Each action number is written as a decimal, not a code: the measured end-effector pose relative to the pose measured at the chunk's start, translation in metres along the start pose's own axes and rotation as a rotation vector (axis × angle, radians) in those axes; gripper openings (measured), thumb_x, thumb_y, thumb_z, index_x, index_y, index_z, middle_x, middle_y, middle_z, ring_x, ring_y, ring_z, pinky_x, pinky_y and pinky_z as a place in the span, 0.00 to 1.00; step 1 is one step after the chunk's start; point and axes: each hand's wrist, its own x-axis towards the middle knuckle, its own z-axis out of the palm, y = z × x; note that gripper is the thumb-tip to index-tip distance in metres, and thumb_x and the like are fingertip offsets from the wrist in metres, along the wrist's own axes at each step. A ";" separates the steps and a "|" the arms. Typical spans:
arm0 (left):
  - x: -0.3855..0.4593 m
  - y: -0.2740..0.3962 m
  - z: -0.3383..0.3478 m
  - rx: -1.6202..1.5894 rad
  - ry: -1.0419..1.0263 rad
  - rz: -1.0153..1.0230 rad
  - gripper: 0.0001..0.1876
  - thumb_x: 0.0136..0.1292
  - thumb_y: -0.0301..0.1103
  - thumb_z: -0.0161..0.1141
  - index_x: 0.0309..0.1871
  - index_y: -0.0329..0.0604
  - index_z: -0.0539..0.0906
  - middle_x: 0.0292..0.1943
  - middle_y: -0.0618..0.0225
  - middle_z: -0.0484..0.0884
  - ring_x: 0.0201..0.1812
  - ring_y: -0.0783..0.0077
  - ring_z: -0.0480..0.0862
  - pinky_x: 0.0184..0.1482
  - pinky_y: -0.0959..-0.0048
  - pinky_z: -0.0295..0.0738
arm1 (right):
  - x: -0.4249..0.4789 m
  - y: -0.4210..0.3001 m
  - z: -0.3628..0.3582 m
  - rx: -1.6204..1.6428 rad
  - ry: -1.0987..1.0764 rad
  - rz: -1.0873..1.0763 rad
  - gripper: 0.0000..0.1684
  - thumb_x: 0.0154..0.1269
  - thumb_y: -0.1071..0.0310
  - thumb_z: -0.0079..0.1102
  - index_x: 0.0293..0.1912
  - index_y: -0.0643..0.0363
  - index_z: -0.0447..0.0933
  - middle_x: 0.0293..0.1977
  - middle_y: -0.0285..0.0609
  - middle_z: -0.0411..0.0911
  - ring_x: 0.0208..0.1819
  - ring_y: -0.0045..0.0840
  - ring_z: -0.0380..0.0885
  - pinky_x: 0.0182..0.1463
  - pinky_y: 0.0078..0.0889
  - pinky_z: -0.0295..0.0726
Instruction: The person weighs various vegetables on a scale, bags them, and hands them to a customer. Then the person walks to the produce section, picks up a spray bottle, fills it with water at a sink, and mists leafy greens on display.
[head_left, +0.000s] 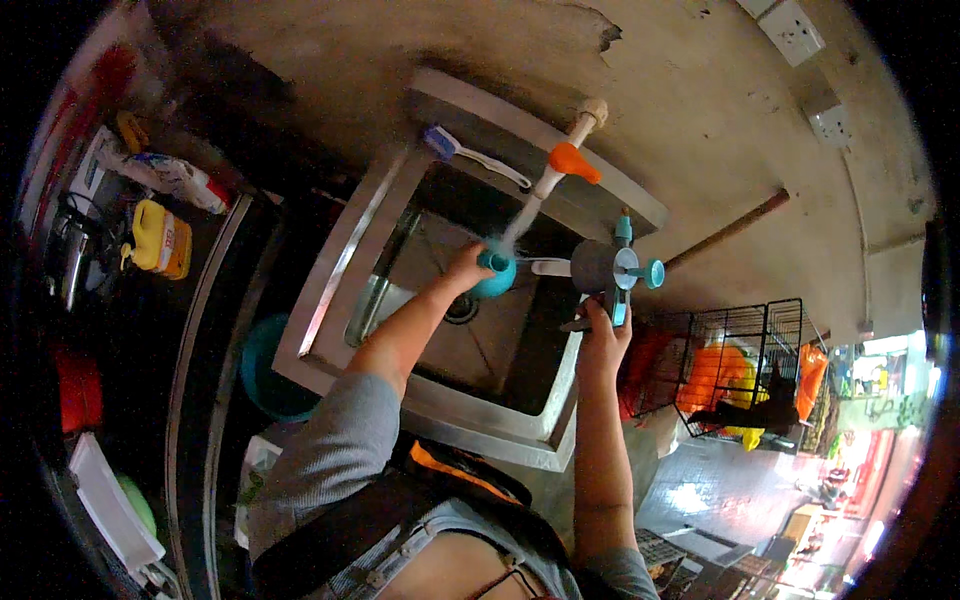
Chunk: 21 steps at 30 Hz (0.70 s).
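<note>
My left hand (465, 270) grips a round teal bottle (495, 282) with an open mouth, above the stainless steel sink basin (442, 244). Water from the white plastic tap (552, 180) with an orange lever falls at the bottle's mouth and splashes there. In my right hand (604, 334), over the sink's right rim, is what looks like a teal and grey sprayer pump head (616, 271), apart from the bottle. A white elongated piece (551, 267) extends from its left side towards the bottle; whether the two are joined cannot be told.
A blue-and-white scrub brush (480, 155) lies on the sink's back ledge. A yellow jug (160, 240) stands at left, beyond a metal-edged counter (201, 315). Beside the sink sits a teal basin (276, 375). A black wire cage (739, 367) with orange and yellow bags is at right.
</note>
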 end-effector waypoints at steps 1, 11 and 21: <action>-0.005 0.001 -0.002 0.011 0.020 -0.011 0.34 0.42 0.38 0.67 0.56 0.43 0.69 0.55 0.54 0.67 0.56 0.53 0.68 0.56 0.62 0.65 | 0.001 0.002 0.003 -0.003 -0.014 0.019 0.09 0.52 0.73 0.54 0.36 0.60 0.69 0.29 0.36 0.71 0.30 0.21 0.71 0.35 0.24 0.70; 0.017 -0.021 0.028 0.068 0.173 0.154 0.37 0.36 0.40 0.70 0.56 0.48 0.71 0.59 0.52 0.61 0.59 0.49 0.61 0.58 0.57 0.60 | 0.000 0.014 0.015 -0.018 0.027 0.048 0.09 0.52 0.74 0.54 0.37 0.60 0.71 0.30 0.35 0.72 0.30 0.20 0.71 0.33 0.24 0.68; 0.024 -0.007 0.019 0.100 0.189 0.102 0.38 0.34 0.39 0.71 0.55 0.44 0.72 0.56 0.49 0.67 0.57 0.54 0.67 0.58 0.64 0.61 | 0.017 0.029 0.021 0.010 -0.009 0.060 0.15 0.54 0.72 0.55 0.43 0.63 0.69 0.33 0.38 0.74 0.33 0.22 0.71 0.39 0.25 0.69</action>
